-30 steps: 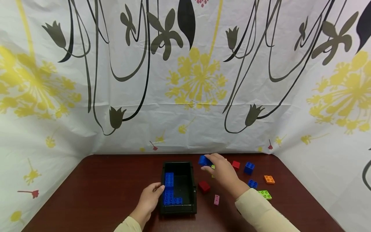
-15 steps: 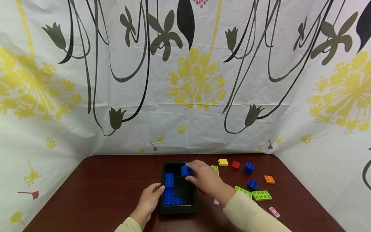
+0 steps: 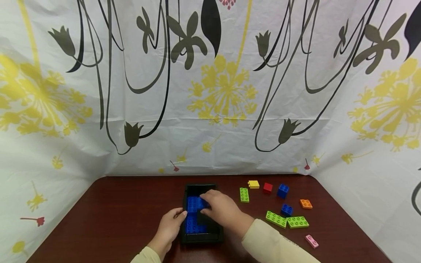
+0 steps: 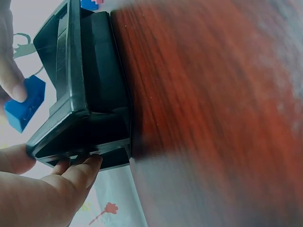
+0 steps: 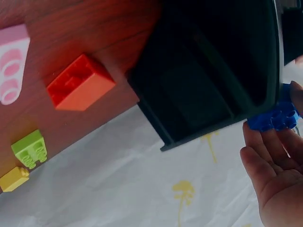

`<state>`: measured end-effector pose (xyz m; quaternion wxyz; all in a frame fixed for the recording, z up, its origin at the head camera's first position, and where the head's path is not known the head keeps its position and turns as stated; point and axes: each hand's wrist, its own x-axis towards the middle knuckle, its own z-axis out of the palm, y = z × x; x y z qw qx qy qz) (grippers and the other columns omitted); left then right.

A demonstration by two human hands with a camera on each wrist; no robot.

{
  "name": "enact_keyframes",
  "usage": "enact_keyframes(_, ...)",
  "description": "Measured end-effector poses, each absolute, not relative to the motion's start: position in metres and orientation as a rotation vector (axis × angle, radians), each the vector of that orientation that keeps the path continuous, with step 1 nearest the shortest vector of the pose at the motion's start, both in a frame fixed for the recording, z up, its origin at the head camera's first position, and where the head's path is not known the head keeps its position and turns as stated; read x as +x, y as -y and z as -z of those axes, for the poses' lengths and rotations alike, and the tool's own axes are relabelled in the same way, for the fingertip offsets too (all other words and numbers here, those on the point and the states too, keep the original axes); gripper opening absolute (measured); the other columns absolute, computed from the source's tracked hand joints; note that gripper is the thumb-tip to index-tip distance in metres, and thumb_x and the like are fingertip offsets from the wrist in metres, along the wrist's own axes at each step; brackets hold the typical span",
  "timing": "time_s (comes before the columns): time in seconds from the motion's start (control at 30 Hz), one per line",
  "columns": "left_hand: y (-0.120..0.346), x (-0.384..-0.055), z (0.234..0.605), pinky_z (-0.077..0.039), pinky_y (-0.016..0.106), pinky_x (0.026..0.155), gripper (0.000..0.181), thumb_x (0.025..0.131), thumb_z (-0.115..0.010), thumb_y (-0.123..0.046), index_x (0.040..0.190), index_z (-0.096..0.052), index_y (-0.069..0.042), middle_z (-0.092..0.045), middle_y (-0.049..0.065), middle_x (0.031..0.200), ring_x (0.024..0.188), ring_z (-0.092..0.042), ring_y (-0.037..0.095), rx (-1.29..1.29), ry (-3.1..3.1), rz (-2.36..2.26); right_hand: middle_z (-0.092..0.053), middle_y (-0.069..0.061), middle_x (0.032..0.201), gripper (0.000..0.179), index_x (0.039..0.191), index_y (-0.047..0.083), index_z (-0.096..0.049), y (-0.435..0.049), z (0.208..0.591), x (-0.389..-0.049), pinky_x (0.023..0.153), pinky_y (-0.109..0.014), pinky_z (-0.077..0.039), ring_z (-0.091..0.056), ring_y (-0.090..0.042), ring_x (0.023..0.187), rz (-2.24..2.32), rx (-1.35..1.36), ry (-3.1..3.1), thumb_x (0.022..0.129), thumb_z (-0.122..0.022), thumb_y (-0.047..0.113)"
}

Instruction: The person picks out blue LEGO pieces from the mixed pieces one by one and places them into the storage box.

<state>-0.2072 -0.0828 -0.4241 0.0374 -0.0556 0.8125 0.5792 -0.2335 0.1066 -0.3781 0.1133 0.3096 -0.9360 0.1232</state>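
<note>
My left hand point(image 3: 168, 227) grips the left wall of a small black bin point(image 3: 203, 239), thumb over the rim and fingers against the outside, as the left wrist view shows. Along the bin's left side lie blue toy bricks point(image 3: 192, 223) with studs. Over the bin, my right hand point(image 3: 222, 211) pinches another blue brick point(image 4: 27, 104) between thumb and fingers. In the right wrist view, that brick is held studs showing, partly covered by the bin's rim. My right hand and forearm hide much of the bin's right side in the head view.
Right of the bin lie loose bricks: yellow point(image 3: 253, 184), small red point(image 3: 268, 188), orange point(image 3: 306, 204), pink point(image 3: 311, 241), two blue point(image 3: 283, 191) and several lime green point(image 3: 297, 221). A larger red brick point(image 5: 80, 85) sits beside the bin, hidden by the right arm in the head view.
My right hand has carried the blue brick leftward from the loose bricks to over the bin, then lower and closer to the blue bricks inside. My left hand stays on the bin.
</note>
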Motion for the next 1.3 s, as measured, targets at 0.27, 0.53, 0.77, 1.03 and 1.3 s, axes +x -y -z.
enact_keyframes(0.27,0.083,-0.206,0.422,-0.045,0.058,0.095,0.051,0.100,-0.053,-0.029,0.136,-0.047,0.008,-0.047,0.030,0.138,0.126,-0.043,0.048,-0.163,-2.478,-1.788,-0.066,-0.004,0.106,0.043,0.121,0.007,-0.067,-0.096,0.383,-0.233,0.082,-0.029,-0.056,-0.063,-0.014,0.097,-0.202,0.911,2.807,0.085,-0.076,0.028)
enact_keyframes(0.53,0.083,-0.206,0.421,-0.044,0.057,0.097,0.049,0.101,-0.052,-0.026,0.136,-0.048,0.008,-0.046,0.030,0.138,0.127,-0.042,0.048,-0.162,-2.477,-1.800,-0.066,-0.003,0.097,0.037,0.113,0.008,-0.070,-0.088,0.388,-0.234,0.077,-0.028,-0.057,-0.063,-0.013,0.090,0.010,0.897,2.870,0.084,-0.076,0.030)
enact_keyframes(0.77,0.083,-0.205,0.420,-0.045,0.057,0.096,0.049,0.101,-0.052,-0.026,0.136,-0.048,0.007,-0.046,0.029,0.139,0.127,-0.042,0.048,-0.166,-2.479,-1.798,-0.065,-0.002,0.091,0.031,0.109,0.008,-0.072,-0.085,0.392,-0.235,0.073,-0.029,-0.057,-0.062,-0.012,0.084,0.072,0.875,2.893,0.085,-0.074,0.027)
enact_keyframes(1.03,0.083,-0.205,0.422,-0.045,0.057,0.096,0.050,0.100,-0.053,-0.028,0.135,-0.049,0.007,-0.047,0.029,0.138,0.127,-0.042,0.048,-0.182,-2.479,-1.801,-0.063,-0.001,0.085,0.023,0.100,0.010,-0.073,-0.080,0.396,-0.240,0.069,-0.030,-0.057,-0.060,-0.013,0.077,0.147,0.882,2.917,0.082,-0.075,0.023)
enact_keyframes(1.3,0.083,-0.206,0.422,-0.047,0.056,0.094,0.050,0.100,-0.053,-0.028,0.136,-0.048,0.007,-0.047,0.029,0.138,0.126,-0.044,0.048,-0.180,-2.459,-1.805,-0.063,-0.001,0.087,0.020,0.098,0.010,-0.074,-0.079,0.394,-0.241,0.070,-0.031,-0.057,-0.059,-0.012,0.077,0.160,0.899,2.982,0.083,-0.073,0.023)
